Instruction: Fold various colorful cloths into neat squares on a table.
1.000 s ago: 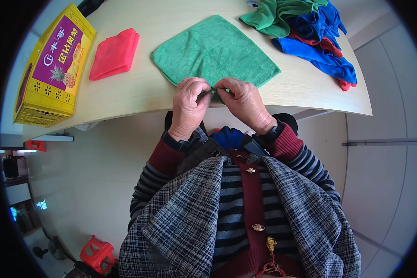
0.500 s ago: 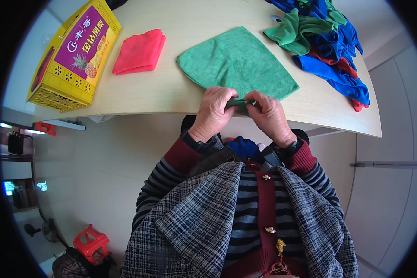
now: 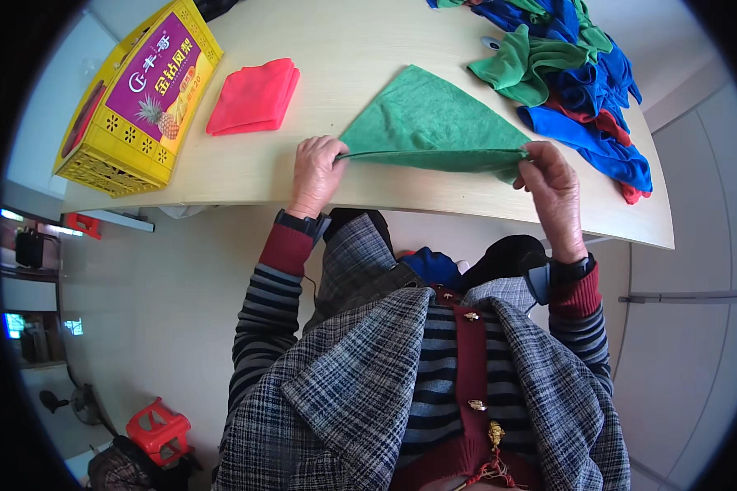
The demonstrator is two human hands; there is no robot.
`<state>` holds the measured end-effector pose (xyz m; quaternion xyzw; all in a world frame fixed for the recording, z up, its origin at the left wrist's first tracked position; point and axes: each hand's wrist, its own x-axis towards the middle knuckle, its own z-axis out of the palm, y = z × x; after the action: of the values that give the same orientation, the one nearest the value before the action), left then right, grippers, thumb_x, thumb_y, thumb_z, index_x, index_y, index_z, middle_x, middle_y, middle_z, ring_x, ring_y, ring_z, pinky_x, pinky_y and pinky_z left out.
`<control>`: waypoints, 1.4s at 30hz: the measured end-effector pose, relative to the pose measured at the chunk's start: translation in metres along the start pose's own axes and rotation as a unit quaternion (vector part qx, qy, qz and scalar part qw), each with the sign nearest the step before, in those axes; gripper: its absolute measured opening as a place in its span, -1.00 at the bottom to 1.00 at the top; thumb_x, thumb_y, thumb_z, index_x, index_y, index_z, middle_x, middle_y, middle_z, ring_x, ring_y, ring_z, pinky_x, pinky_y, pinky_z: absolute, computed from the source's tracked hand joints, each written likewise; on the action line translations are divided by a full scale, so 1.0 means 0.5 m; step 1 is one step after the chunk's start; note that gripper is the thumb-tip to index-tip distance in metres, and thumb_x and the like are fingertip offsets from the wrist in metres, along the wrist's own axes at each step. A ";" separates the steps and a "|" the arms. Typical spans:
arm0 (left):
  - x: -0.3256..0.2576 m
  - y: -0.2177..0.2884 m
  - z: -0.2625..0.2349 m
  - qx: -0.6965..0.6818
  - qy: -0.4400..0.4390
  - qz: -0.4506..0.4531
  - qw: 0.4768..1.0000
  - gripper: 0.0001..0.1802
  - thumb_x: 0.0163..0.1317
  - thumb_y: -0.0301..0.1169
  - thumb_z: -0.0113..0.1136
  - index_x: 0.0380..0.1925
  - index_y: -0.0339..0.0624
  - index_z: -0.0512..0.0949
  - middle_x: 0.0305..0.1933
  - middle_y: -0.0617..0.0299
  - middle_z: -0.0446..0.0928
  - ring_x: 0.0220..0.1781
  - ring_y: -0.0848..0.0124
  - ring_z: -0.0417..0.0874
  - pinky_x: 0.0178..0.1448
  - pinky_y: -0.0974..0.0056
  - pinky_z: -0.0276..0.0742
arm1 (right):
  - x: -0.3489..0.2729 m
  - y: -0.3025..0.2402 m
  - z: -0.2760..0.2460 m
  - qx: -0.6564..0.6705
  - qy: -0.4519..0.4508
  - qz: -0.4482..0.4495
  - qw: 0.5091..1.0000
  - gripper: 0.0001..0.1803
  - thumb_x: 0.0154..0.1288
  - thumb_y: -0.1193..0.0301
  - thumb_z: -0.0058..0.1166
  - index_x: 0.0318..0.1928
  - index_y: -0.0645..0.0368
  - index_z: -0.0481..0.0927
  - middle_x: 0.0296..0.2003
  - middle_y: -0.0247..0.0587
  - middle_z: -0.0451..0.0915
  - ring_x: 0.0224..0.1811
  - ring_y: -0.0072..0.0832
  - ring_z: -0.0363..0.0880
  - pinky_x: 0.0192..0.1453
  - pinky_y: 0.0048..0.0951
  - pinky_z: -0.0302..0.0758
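A green cloth [image 3: 438, 114] lies on the table in front of me, its far part flat and pointed, its near edge lifted and stretched straight between my hands. My left hand [image 3: 315, 170] pinches the left end of that edge. At the right end, my right hand [image 3: 551, 182] grips the cloth between thumb and fingers. Left of the green cloth, a folded red cloth [image 3: 254, 96] rests on the tabletop, touched by neither hand.
At the left end of the table [image 3: 336, 49] stands a yellow and purple carton [image 3: 151, 90]. A loose heap of blue, green and red cloths [image 3: 577, 74] covers the far right. The table's front edge runs just below my hands. A red stool [image 3: 160, 430] stands on the floor at lower left.
My hands have moved apart, from close together at the near corner to the two ends of the cloth. The near edge is now pulled taut and the cloth looks like a triangle.
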<state>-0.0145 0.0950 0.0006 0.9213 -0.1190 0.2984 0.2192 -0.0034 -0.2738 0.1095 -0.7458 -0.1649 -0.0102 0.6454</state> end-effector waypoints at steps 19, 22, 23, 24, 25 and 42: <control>0.034 0.031 -0.072 -0.465 -0.049 -0.218 0.857 -0.89 0.35 -0.56 0.25 -0.18 -0.24 0.54 -0.31 0.44 0.49 -0.25 0.69 0.44 -0.16 0.50 0.41 | 0.031 -0.019 -0.122 0.040 0.058 -0.006 0.998 -0.86 0.53 0.46 0.04 0.00 0.17 0.59 -0.27 -0.34 0.65 -0.32 -0.61 0.63 -0.06 -0.52 0.61; 0.042 0.035 -0.048 -0.467 -0.038 -0.187 0.863 -0.85 0.37 -0.57 0.22 -0.10 -0.23 0.50 -0.28 0.45 0.49 -0.25 0.69 0.43 -0.17 0.50 0.40 | 0.038 0.008 -0.143 0.054 0.066 0.022 0.996 -0.85 0.52 0.46 0.04 0.01 0.17 0.58 -0.26 -0.34 0.64 -0.33 -0.61 0.64 -0.05 -0.50 0.63; 0.044 0.031 -0.037 -0.469 -0.035 -0.171 0.866 -0.82 0.38 -0.58 0.21 -0.07 -0.22 0.48 -0.26 0.45 0.48 -0.26 0.69 0.42 -0.17 0.50 0.40 | 0.038 0.024 -0.148 0.060 0.070 0.043 0.995 -0.85 0.52 0.46 0.04 0.01 0.17 0.58 -0.26 -0.35 0.64 -0.33 -0.61 0.64 -0.05 -0.49 0.64; 0.043 0.023 -0.023 -0.470 -0.035 -0.170 0.865 -0.82 0.38 -0.58 0.21 -0.07 -0.22 0.48 -0.26 0.45 0.48 -0.26 0.69 0.42 -0.17 0.50 0.40 | 0.036 0.041 -0.153 0.067 0.075 0.064 0.993 -0.84 0.52 0.45 0.04 0.02 0.17 0.57 -0.26 -0.35 0.63 -0.33 -0.62 0.65 -0.05 -0.48 0.64; 0.034 0.011 -0.005 -0.460 -0.046 -0.182 0.868 -0.79 0.35 -0.60 0.22 -0.06 -0.21 0.47 -0.26 0.44 0.49 -0.26 0.68 0.43 -0.17 0.50 0.40 | 0.033 0.053 -0.148 0.067 0.073 0.065 0.993 -0.84 0.52 0.45 0.04 0.02 0.17 0.57 -0.26 -0.35 0.63 -0.33 -0.62 0.65 -0.05 -0.48 0.64; -0.005 0.031 0.042 -0.256 -0.151 -0.212 0.931 -0.81 0.23 -0.61 0.27 -0.16 -0.21 0.58 -0.30 0.35 0.55 -0.32 0.59 0.50 -0.19 0.40 0.50 | -0.016 0.123 -0.158 0.063 0.098 0.153 0.981 -0.81 0.50 0.43 0.04 0.03 0.20 0.56 -0.24 -0.37 0.61 -0.35 -0.64 0.64 -0.05 -0.50 0.66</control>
<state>-0.0111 0.0717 -0.0111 0.8719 -0.0246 0.0618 0.4851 0.0204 -0.3591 0.0618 -0.7152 0.0143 0.0261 0.6983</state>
